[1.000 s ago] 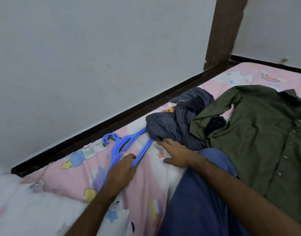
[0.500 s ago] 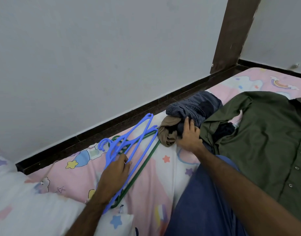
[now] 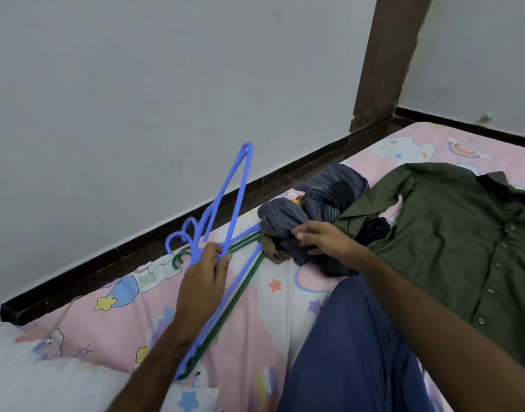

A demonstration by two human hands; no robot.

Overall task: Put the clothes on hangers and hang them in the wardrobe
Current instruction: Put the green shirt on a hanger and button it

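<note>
My left hand grips a bunch of blue hangers near their hooks; one blue hanger tilts up off the bed toward the wall. A green hanger lies under them on the pink bedsheet. My right hand rests on a crumpled pile of dark striped clothes, its fingers curled into the fabric. A tan garment pokes out beneath the pile. An olive green button shirt lies spread flat to the right, its sleeve touching the pile.
A grey wall runs along the bed's left side behind a dark wooden bed frame edge. A brown post stands in the corner. My blue-trousered knee is in front. A white pillow sits bottom left.
My left hand has lifted the blue hangers, so one now tilts up toward the wall. My right hand has shifted right over the striped pile, and the green hanger has come into sight.
</note>
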